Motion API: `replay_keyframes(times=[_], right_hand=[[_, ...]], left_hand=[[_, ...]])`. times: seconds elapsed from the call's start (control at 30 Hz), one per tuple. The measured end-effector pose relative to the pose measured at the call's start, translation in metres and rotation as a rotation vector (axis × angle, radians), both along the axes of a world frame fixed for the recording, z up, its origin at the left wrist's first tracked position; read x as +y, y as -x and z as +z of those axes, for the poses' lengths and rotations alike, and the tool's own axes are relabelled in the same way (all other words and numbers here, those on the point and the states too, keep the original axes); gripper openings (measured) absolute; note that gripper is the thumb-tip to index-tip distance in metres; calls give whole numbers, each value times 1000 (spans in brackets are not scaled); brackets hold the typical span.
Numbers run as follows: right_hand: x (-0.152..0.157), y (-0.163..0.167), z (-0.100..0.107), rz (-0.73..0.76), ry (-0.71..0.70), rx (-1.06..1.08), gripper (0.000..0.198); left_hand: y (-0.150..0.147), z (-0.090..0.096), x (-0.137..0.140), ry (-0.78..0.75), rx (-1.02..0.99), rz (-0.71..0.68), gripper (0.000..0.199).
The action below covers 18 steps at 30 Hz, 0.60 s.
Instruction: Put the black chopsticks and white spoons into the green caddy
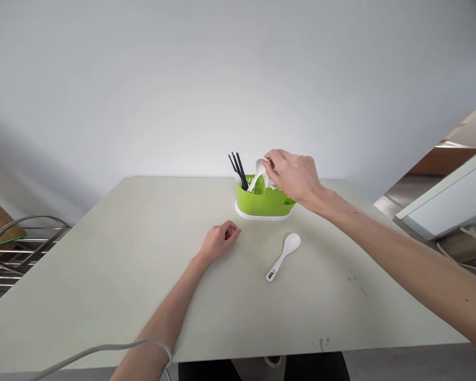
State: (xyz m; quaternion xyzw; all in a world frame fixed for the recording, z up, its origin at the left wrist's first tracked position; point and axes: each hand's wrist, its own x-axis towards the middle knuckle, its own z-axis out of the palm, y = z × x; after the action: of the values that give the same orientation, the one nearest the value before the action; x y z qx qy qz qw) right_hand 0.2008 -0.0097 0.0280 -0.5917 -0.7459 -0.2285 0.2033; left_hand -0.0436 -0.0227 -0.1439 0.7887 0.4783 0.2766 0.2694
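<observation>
A green utensil holder (263, 205) on a white base stands near the far edge of the table. Above it, my right hand (295, 172) pinches a white spoon (259, 168) by its bowl, the handle slanting down into the holder. Black chopsticks (240, 169) and another white spoon (237, 178) stand in the holder's left end. My left hand (220, 241) rests on the table in front of the holder, fingers curled closed with nothing seen in them. Between my forearms a white soup spoon (283, 256) lies flat, its bowl pointing away from me.
The pale table (143, 264) backs onto a white wall (182, 90). A grey cable (103, 347) crosses over my left forearm. At the left is a metal rack (24, 243); beyond the table's right side is a white panel (452, 193).
</observation>
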Motion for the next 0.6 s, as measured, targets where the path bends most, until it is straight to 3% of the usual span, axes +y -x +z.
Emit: replay_keyframes(times=[0.17, 0.6], right_hand=[[3, 17, -10, 6, 126, -100, 40], [17, 46, -26, 59, 273, -140, 28]], left_hand=[[0, -2, 1, 7, 2, -2, 29], [0, -4, 2, 3, -20, -12, 29]])
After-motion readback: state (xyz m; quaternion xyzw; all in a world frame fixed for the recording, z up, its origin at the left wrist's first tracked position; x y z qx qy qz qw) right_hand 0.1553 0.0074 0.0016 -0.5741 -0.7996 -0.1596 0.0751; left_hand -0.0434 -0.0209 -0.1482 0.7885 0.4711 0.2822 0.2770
